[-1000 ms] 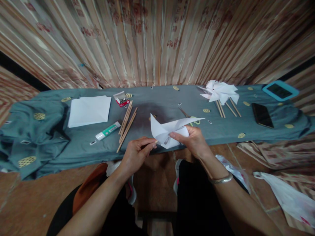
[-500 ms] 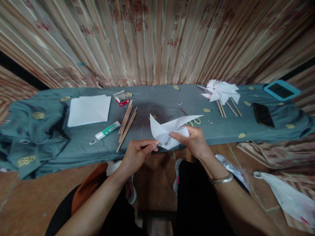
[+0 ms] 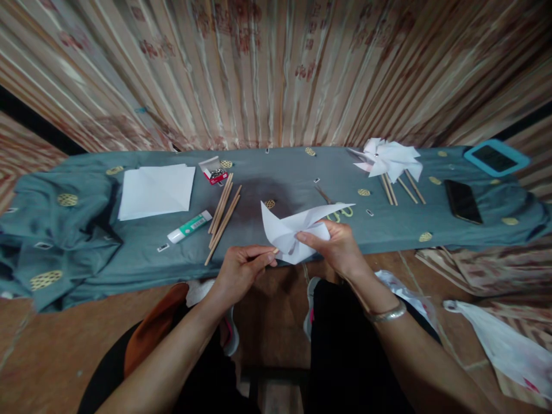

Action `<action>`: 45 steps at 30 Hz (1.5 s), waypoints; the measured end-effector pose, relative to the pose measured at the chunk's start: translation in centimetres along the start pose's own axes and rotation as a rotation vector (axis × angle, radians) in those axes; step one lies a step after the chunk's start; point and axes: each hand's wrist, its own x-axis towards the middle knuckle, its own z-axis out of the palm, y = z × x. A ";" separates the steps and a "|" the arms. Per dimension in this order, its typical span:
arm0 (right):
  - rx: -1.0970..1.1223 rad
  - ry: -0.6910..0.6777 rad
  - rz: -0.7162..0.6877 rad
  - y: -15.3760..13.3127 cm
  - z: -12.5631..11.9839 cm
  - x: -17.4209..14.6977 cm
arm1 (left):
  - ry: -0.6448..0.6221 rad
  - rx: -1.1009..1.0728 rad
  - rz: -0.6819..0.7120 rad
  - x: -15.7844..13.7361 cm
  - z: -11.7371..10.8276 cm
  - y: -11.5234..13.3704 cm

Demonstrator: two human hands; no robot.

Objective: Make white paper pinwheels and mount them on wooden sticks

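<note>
My right hand [image 3: 334,244] grips a white paper pinwheel [image 3: 297,221], its thumb pressed over the centre and the other fingers behind the paper. Two long points of the pinwheel stick out, one up to the left and one to the right. My left hand [image 3: 245,267] is closed in a pinch on a wooden stick [image 3: 276,250]; only its pale tip shows, touching the pinwheel's lower left edge. Most of that stick is hidden by the fingers. Just behind the pinwheel lie scissors with pale green handles [image 3: 340,214], partly covered by the paper.
On the cloth-covered table [image 3: 284,167] lie white paper sheets [image 3: 156,192], a glue stick [image 3: 190,227], several wooden sticks [image 3: 223,213] and a small red box of metal pins [image 3: 214,171]. To the right are paper pinwheels on sticks [image 3: 390,161], a phone [image 3: 463,201] and a blue-framed device [image 3: 495,158].
Both hands keep the same grip, and the pinwheel has shifted very slightly left. The view has moved a little, and more of the scissors shows behind the paper.
</note>
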 end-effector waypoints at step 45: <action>-0.141 -0.159 0.085 0.3 -1.8 0.7 | 0.011 -0.088 -0.055 -0.8 1.7 -2.6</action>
